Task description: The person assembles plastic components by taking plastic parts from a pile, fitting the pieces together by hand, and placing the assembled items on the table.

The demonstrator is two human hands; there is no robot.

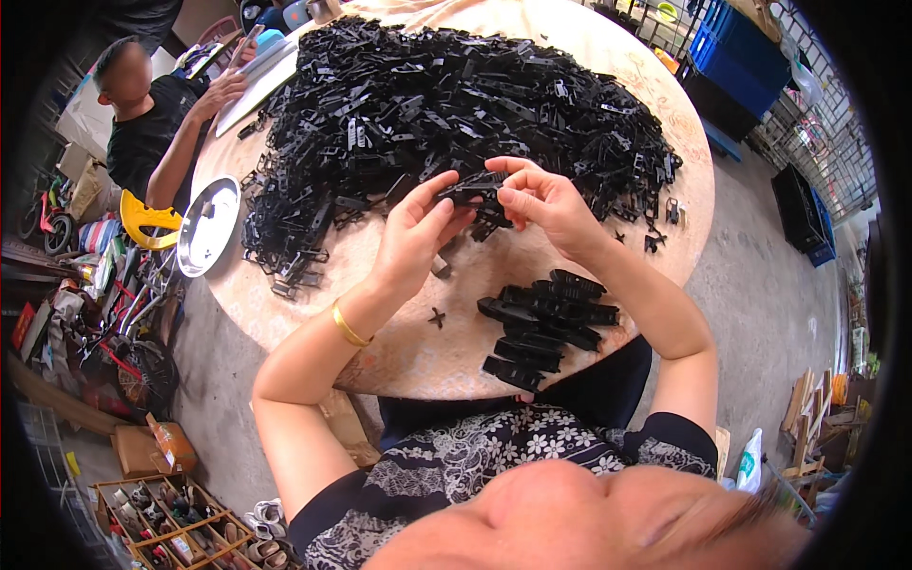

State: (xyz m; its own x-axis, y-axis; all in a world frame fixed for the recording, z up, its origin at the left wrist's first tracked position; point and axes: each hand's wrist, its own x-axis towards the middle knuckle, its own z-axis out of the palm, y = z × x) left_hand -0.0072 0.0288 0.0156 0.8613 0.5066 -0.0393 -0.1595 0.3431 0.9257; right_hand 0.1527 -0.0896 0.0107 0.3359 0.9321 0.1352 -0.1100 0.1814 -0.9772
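Note:
Between my two hands, above the near part of the table, is a small black plastic part [472, 188]. My left hand [418, 228] pinches its left end with thumb and fingers. On its right end are the bent fingers of my right hand [546, 204]. Just beyond both hands lies a large heap of similar black plastic parts [456, 104], some long and slotted. Nearer my body, a stack of longer black pieces [546, 323] rests close to the table edge. A small dark cross-shaped piece [436, 317] sits left of that stack.
The round table [399, 351] has a pale patterned cover. At its left edge are a metal tray [209, 226] and a yellow object [149, 220]. Another person [157, 123] sits at the far left, holding a phone. Blue crates [741, 57] stand at the far right.

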